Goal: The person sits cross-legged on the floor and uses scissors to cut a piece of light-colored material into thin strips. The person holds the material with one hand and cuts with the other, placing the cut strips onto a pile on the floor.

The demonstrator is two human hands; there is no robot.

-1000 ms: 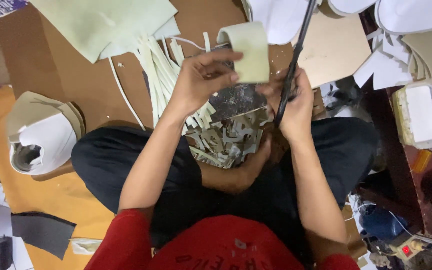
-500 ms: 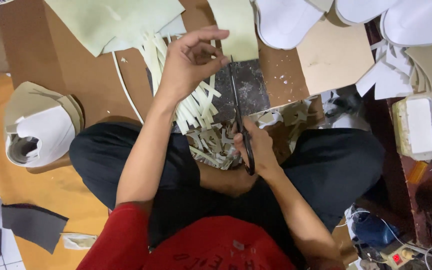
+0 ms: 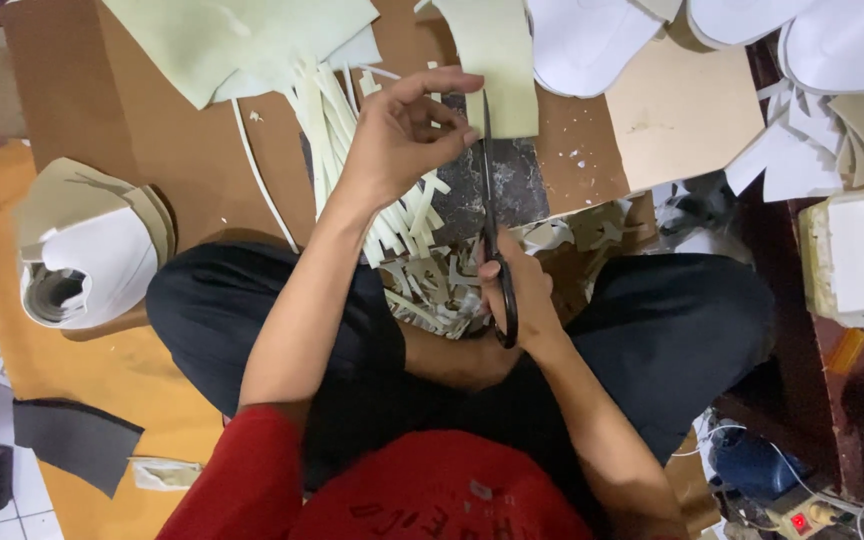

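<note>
We sit cross-legged on the floor, black trousers and a red shirt below us, with a brown cardboard sheet spread in front of our knees and orange flooring to the left. A dark slab lies on the cardboard at the middle.

Our left hand reaches far forward, fingers curled, thumb and fingertips pinching the near left edge of a pale green sheet piece that rests at the far edge of the slab. Our right hand sits nearer, just above our lap, closed through the handles of long black scissors; the blades point away from us and meet the pale piece right beside the left fingers.

A fan of pale cut strips lies under and left of the left hand, and a heap of small offcuts fills the gap between our knees, touching the right hand. A larger pale green sheet lies far left. White cap-shaped pieces are stacked at the far right, beside a tan card. A stack of white and beige shaped pieces sits left of our knee, a dark grey scrap near left, and a clear plastic box at the right
</note>
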